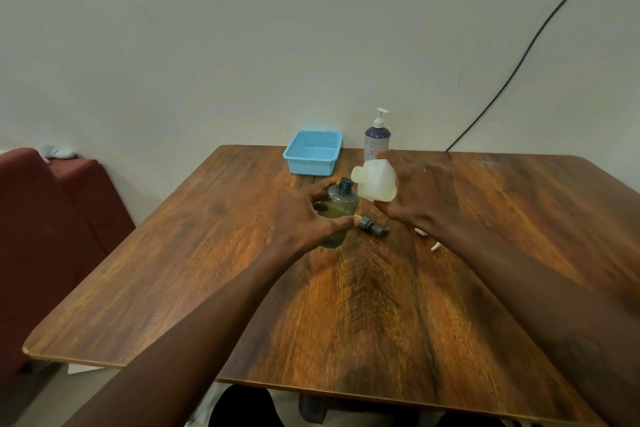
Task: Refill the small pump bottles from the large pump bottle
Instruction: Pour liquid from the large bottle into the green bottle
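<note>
My left hand (308,217) grips a small dark translucent bottle (341,206) that stands on the wooden table (207,253) with its neck uncapped. My right hand (420,194) holds a white translucent bottle (375,182) tilted sideways, its open mouth close to the dark bottle's neck. A dark pump cap (372,226) lies on the table just right of the dark bottle. Partly hidden under my right wrist lies a white pump piece (434,244).
A light blue plastic basket (313,152) sits at the table's far edge. Beside it stands a purple-and-white pump bottle (377,135). A black cable (519,66) runs down the wall at the right. A dark red seat (52,218) is on the left.
</note>
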`<state>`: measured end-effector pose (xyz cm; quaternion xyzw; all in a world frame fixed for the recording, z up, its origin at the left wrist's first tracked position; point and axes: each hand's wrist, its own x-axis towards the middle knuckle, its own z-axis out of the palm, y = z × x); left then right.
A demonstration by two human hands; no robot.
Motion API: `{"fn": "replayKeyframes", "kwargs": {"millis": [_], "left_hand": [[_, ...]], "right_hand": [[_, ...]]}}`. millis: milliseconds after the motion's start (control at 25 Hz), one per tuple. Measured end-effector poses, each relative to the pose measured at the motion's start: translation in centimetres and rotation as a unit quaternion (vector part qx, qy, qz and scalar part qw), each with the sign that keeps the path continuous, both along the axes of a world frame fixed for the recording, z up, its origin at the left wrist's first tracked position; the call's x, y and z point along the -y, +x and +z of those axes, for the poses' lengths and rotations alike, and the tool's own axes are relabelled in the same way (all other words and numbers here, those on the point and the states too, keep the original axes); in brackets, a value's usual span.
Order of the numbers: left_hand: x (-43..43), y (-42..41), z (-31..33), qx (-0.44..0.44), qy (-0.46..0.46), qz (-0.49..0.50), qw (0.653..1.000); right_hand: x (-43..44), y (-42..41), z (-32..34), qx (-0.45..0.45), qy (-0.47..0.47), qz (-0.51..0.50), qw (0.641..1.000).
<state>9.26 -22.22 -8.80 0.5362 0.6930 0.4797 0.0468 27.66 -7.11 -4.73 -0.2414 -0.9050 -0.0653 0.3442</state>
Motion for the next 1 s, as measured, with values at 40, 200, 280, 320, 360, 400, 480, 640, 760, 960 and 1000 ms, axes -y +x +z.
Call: {"fn": "replayKeyframes", "kwargs": {"millis": [40, 200, 280, 320, 360, 400, 480, 640, 760, 960, 1000], "left_hand": [[-0.1, 0.0, 0.1, -0.001, 0.0, 0.0, 1.0], [-0.3, 0.2, 0.2, -0.002, -0.007, 0.001, 1.0], [-0.4, 0.2, 0.2, -0.002, -0.009, 0.002, 1.0], [-0.4, 0.2, 0.2, -0.004, -0.011, 0.002, 1.0], [-0.5, 0.2, 0.2, -0.005, -0.015, 0.002, 1.0], [-0.5, 0.2, 0.2, -0.007, -0.018, 0.001, 1.0], [-0.6, 0.2, 0.1, -0.008, -0.021, 0.0, 1.0], [-0.7, 0.2, 0.1, -0.009, -0.019, -0.001, 1.0], [-0.7, 0.1, 0.1, -0.01, -0.018, 0.001, 1.0], [-0.7, 0.1, -0.1, -0.016, -0.026, 0.002, 1.0], [-0.6, 0.1, -0.1, -0.016, -0.027, 0.001, 1.0]], "right_hand": [[-0.1, 0.0, 0.0, 0.003, 0.007, -0.004, 1.0], [-0.7, 0.0, -0.1, 0.012, 0.009, -0.013, 1.0], [-1.0, 0.0, -0.2, 0.015, 0.008, -0.015, 1.0], [-1.2, 0.0, -0.2, 0.014, 0.004, -0.014, 1.0], [-1.2, 0.0, -0.3, 0.013, 0.001, -0.013, 1.0], [-1.2, 0.0, -0.3, 0.014, 0.005, -0.015, 1.0], [-1.3, -0.1, -0.3, 0.019, 0.017, -0.011, 1.0], [-1.3, 0.0, 0.3, 0.048, 0.028, -0.039, 0.998], [-1.2, 0.1, 0.6, 0.055, 0.055, -0.049, 0.996], [-0.9, 0.1, 0.9, 0.053, 0.072, -0.052, 0.995], [-0.9, 0.1, 0.9, 0.055, 0.07, -0.051, 0.995]]}}
